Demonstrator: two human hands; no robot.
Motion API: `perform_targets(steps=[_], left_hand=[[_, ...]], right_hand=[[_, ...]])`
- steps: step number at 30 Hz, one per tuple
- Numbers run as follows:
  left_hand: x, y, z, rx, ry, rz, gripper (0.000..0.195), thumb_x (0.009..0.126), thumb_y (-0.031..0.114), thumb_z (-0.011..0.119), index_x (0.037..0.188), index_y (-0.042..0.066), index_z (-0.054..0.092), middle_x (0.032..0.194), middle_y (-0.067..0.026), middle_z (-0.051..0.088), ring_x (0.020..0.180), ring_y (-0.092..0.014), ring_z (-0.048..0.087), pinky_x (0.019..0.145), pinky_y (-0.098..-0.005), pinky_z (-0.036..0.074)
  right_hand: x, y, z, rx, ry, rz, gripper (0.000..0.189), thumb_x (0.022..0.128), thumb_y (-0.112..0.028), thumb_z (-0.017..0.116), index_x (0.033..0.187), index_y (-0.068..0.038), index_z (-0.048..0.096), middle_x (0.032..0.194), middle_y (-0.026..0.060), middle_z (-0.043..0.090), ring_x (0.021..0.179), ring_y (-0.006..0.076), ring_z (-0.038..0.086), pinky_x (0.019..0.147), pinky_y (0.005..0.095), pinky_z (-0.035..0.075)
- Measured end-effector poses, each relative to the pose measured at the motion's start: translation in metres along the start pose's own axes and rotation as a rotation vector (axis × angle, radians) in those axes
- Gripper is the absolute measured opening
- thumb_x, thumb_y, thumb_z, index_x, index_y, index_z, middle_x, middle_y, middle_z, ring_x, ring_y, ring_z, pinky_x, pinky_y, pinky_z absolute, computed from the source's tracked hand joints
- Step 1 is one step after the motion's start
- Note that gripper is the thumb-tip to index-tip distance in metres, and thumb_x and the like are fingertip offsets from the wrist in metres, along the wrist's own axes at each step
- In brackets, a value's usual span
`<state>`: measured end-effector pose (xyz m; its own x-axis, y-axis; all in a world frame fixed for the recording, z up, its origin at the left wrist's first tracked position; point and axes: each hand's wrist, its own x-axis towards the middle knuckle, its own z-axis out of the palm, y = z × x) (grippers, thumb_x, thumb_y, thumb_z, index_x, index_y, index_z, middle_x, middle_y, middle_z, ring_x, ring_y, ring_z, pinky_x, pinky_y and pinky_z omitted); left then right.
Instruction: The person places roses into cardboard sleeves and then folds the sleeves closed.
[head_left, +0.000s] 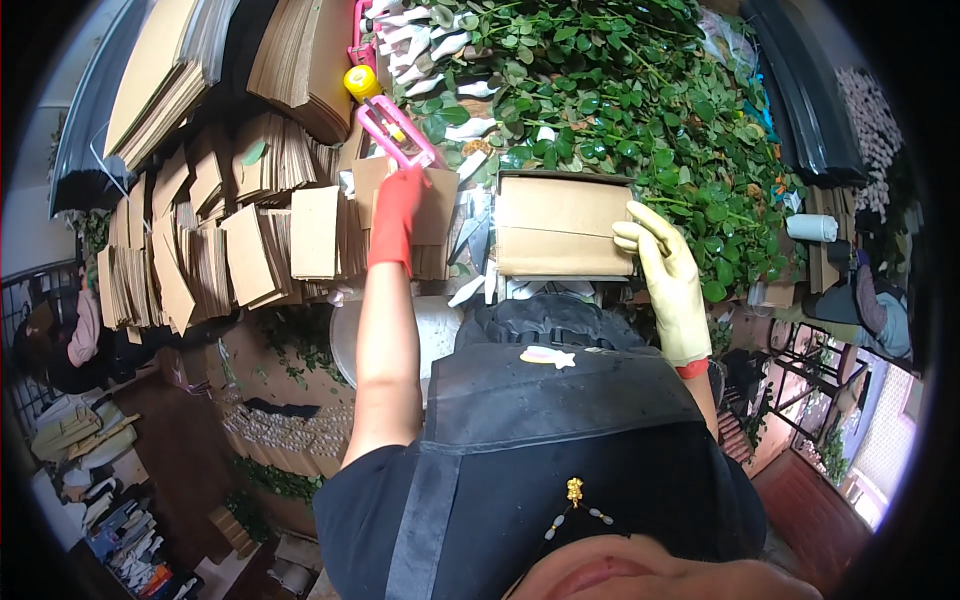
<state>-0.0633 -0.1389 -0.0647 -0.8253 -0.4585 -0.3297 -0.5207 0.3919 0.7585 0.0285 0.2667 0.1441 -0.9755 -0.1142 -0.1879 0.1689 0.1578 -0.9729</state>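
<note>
My left hand (401, 214), in a red rubber glove, reaches forward to the near end of a pink plastic tape dispenser (397, 133). Its fingertips are blurred, so a grip on it cannot be made out. Beneath this hand lie loose cardboard pieces (435, 206). In a cream rubber glove, my right hand (664, 277) has its fingers spread, the tips at the right edge of a creased brown cardboard sheet (564, 225). That sheet lies in a dark-edged frame (562, 178) right before me.
Leafy green stems (622, 112) cover the table's far right, with white-wrapped flower heads (420, 52) at their left. Cardboard stacks (315, 232) fill the left side. A yellow tape roll (361, 81) stands behind the dispenser. Another person (885, 307) sits at the far right.
</note>
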Motion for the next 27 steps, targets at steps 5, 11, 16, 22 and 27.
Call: perform_targets(steps=[5, 11, 16, 22, 27], left_hand=[[-0.043, 0.039, -0.011, 0.317, -0.040, 0.029, 0.048, 0.103, 0.048, 0.059, 0.118, 0.006, 0.076, 0.111, -0.0191, 0.077, 0.107, -0.036, 0.072, 0.093, -0.0444, 0.053], [-0.036, 0.051, -0.030, 0.539, -0.152, -0.005, 0.051, 0.103, 0.050, 0.055, 0.125, 0.008, 0.074, 0.121, -0.0196, 0.075, 0.116, -0.040, 0.069, 0.100, -0.0471, 0.053], [-0.058, 0.072, -0.029, 0.884, -0.225, 0.133, 0.042, 0.102, 0.042, 0.057, 0.120, 0.010, 0.077, 0.118, -0.0174, 0.076, 0.115, -0.038, 0.070, 0.099, -0.0464, 0.053], [-0.156, 0.137, -0.025, -0.170, -0.473, 0.258, 0.044, 0.104, 0.043, 0.065, 0.105, 0.001, 0.074, 0.090, -0.0035, 0.072, 0.085, -0.015, 0.062, 0.084, -0.0327, 0.050], [-0.181, 0.150, 0.039, 0.662, -0.303, 0.356, 0.056, 0.099, 0.060, 0.059, 0.096, 0.009, 0.081, 0.092, -0.0183, 0.077, 0.093, -0.038, 0.074, 0.080, -0.0463, 0.056]], right_hand=[[0.005, 0.005, 0.003, 0.019, -0.012, -0.003, 0.036, 0.110, -0.010, 0.054, 0.145, -0.001, 0.059, 0.127, 0.0136, 0.072, 0.116, 0.0198, 0.070, 0.104, 0.0335, 0.054], [0.016, -0.006, 0.013, -0.039, -0.062, -0.039, 0.035, 0.110, -0.014, 0.057, 0.143, -0.002, 0.061, 0.127, 0.0124, 0.073, 0.114, 0.0178, 0.071, 0.102, 0.0320, 0.056], [0.018, -0.007, 0.014, -0.073, -0.100, -0.038, 0.036, 0.109, -0.014, 0.058, 0.143, -0.004, 0.062, 0.125, 0.0113, 0.073, 0.112, 0.0169, 0.071, 0.100, 0.0308, 0.056], [0.013, -0.001, -0.001, -0.065, -0.071, -0.001, 0.035, 0.109, -0.014, 0.059, 0.142, -0.003, 0.063, 0.123, 0.0108, 0.074, 0.111, 0.0163, 0.071, 0.099, 0.0297, 0.055], [0.014, -0.011, 0.005, -0.113, -0.092, -0.027, 0.033, 0.109, -0.014, 0.058, 0.139, -0.002, 0.065, 0.126, 0.0094, 0.073, 0.114, 0.0158, 0.071, 0.098, 0.0284, 0.055]])
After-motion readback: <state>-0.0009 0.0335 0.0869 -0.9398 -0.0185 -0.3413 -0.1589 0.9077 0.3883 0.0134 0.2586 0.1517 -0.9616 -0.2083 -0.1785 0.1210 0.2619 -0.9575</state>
